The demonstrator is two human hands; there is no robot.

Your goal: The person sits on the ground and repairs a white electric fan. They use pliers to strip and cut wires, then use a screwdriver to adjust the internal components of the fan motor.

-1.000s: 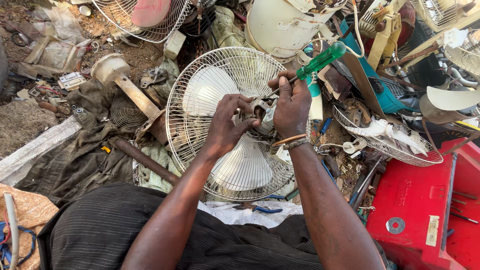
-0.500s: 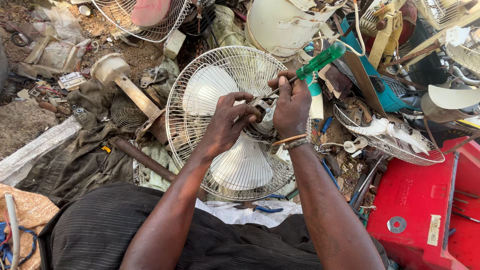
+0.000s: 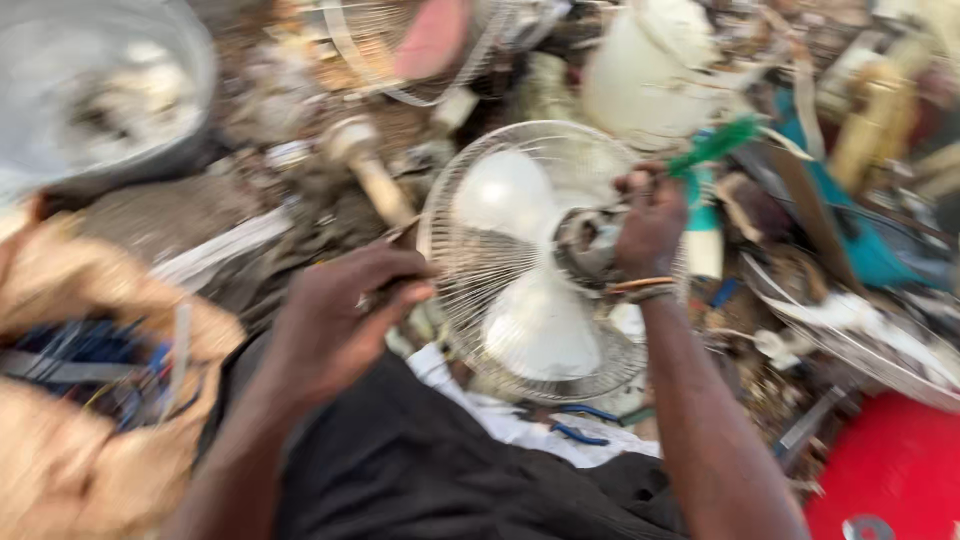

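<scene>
Head view: blurred, seemingly scrap-strewn ground (image 3: 250, 210).

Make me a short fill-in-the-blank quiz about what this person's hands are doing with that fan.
1. The right hand grips a screwdriver with a ____ handle.
2. That hand rests at the hub of a white fan with a round ____ grille.
3. The left hand is ____ the fan, toward the tan bag.

Missing words: green; wire; off

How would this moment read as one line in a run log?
left hand: beside fan guard, contents unclear | right hand: holds green-handled screwdriver at fan hub | picture: blurred
</scene>
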